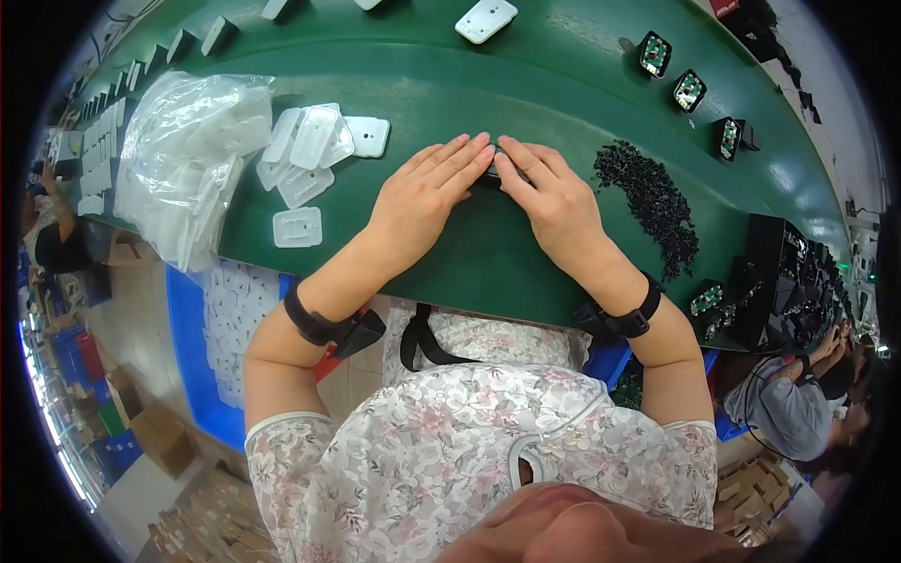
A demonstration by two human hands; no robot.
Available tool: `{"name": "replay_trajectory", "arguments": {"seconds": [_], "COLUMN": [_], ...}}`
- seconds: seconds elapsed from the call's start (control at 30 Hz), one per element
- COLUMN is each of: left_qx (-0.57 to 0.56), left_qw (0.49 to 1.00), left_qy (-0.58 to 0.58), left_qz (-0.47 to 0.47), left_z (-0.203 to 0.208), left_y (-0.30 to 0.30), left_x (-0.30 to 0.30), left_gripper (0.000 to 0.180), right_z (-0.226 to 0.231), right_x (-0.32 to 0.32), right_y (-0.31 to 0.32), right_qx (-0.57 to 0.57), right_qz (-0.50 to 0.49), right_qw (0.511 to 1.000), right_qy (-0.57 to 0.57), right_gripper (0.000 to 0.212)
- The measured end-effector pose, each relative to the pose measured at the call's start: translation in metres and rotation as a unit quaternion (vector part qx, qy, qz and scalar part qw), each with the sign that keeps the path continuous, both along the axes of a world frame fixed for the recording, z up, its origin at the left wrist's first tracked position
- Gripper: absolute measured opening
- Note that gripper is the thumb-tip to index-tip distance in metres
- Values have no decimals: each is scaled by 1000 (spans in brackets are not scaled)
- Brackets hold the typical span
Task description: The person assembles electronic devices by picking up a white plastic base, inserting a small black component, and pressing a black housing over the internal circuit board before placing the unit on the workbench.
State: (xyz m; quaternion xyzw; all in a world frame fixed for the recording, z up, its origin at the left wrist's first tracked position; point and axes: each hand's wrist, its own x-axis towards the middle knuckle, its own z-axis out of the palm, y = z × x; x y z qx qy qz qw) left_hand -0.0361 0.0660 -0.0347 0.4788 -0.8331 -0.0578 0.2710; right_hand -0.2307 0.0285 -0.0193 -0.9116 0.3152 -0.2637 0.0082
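Currently, in the head view, has left hand [419, 192] and right hand [558, 197] close together, fingers laid over a small black part [489, 178], mostly hidden, on the green table [455, 263]; cannot tell whether firmly grasped or merely covered. To the left, note translucent trays [314, 138] beside a plastic bag [192, 141]; to the right, small black pieces [648, 192], heaped.

Small black piece [488, 179], mostly covered, just above the center of the frame; only a dark strip shows, full shape hidden.
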Motion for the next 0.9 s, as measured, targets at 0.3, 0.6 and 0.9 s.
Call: {"name": "replay_trajectory", "arguments": {"seconds": [0.3, 0.6, 0.9], "left_qx": [50, 300, 295], "left_qw": [987, 896, 891], "left_qy": [141, 324, 335], "left_qz": [54, 42, 85], "left_z": [4, 19, 18], "left_y": [-35, -39, -147], "left_x": [-14, -46, -92], "left_gripper": [40, 30, 29], "right_z": [5, 14, 21], "right_x": [-17, -49, -114], "right_y": [-47, -22, -46], "right_qx": [486, 379, 86], "right_qz": [27, -47, -228], "right_qw": [830, 890, 939], "right_qy": [-274, -251, -241], "right_gripper": [33, 42, 34]}}
